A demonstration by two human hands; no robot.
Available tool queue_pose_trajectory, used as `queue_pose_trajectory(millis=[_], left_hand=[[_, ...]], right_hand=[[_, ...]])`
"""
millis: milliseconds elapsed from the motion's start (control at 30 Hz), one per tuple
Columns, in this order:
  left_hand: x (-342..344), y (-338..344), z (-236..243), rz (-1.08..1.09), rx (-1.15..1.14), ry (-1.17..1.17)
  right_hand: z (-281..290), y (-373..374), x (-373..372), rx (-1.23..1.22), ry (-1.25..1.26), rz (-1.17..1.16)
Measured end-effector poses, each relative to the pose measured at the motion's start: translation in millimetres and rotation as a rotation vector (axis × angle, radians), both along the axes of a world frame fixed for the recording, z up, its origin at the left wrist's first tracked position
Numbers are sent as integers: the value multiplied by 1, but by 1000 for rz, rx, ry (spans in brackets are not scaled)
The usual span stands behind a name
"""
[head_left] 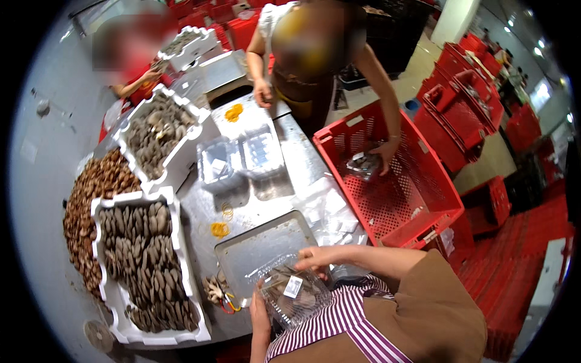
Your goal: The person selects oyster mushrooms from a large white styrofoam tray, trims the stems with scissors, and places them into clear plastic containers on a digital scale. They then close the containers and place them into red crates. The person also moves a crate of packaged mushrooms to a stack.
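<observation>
In front of my striped apron is a clear plastic clamshell box (311, 297) with a white label (292, 287) on its lid. Grey-brown pieces show through the plastic, their kind unclear. My left hand (260, 308) grips the box along its left side. At the upper right corner, my right hand (313, 259) has its fingers closed on the rim. Just beyond the box lies a shallow metal tray (242, 254). Beside the tray, to the left, is a small cluster of pale pieces with red and yellow bands (219, 291).
White foam boxes (175, 266) of grey-brown oval pieces stand left, beside a brown heap (91, 206). Stacked clear boxes (218, 163) and yellow rubber bands (233, 112) lie ahead. A co-worker's hand (385, 156) holds a package (362, 166) inside a red crate (436, 212).
</observation>
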State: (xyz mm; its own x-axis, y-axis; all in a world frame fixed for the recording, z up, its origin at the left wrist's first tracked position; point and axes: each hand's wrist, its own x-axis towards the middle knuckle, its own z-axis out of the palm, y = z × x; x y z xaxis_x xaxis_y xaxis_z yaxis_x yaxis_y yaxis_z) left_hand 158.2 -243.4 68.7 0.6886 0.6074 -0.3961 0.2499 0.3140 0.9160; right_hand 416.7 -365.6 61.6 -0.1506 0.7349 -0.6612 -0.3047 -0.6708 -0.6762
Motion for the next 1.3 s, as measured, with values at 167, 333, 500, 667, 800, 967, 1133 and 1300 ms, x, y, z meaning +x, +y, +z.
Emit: queue_pose_trajectory(millis=[167,333,500,667,800,967,1133,1300], left_hand=[[-6,-18,14,-148,111,4],[6,-12,-10,-186,218,-173],[97,-8,39,-429,411,-36],[137,-24,29,-510,539,-190],[130,-20,17,-426,264,-69],[123,-10,1,-324,116,-3],[130,-6,1,-278,90,52],[127,-9,-8,-223,82,128]], right_hand=[[-6,-54,-25,-12,65,-36],[-8,-70,-21,201,-118,-210],[1,-89,8,271,64,-712],[-51,-141,54,358,481,-1346],[-98,-201,120,349,298,-1668],[-243,-226,179,172,126,-1938],[-318,-212,203,36,134,-2040],[-301,-166,211,-541,187,-1860]])
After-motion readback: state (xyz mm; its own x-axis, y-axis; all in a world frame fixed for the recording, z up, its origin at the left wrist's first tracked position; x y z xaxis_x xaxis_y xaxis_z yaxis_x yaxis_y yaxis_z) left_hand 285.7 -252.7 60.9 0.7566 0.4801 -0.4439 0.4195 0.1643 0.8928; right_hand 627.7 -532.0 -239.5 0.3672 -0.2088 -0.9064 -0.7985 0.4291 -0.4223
